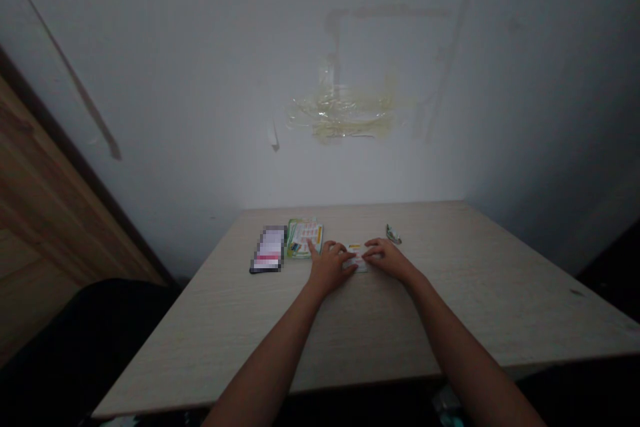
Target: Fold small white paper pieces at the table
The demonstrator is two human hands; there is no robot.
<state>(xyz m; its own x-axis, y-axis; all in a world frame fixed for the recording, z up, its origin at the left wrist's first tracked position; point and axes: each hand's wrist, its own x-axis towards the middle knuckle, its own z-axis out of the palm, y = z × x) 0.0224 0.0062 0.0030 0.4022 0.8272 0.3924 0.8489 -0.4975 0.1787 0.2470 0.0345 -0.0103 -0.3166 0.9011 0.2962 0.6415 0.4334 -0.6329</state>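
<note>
Two bare hands meet over a small printed paper that lies on the pale wood-grain table, near the middle of its width and toward the far half. The left hand comes in from the left side of the paper, palm down, fingers bent and spread, with the tips at the paper's left edge. Its outermost finger stands apart from the others and overlaps the near right corner of a stack of printed packets; whether it touches them cannot be told. The right hand comes in from the right, fingers bent together, with the tips at the paper's right edge. Whether either hand pinches the paper or only presses it down is too small to tell. The paper is white, with a yellow band at its far end and faint reddish print.

The packets, green and white with printed panels, lie to the left of the paper and a little farther off. Just left of them is a phone with a pale, blurred-out screen and a pink strip. Beyond the right hand lies a small crumpled green-and-white piece. Behind the table's far edge rises a grey-white wall, where shiny, yellowed tape is stuck.
</note>
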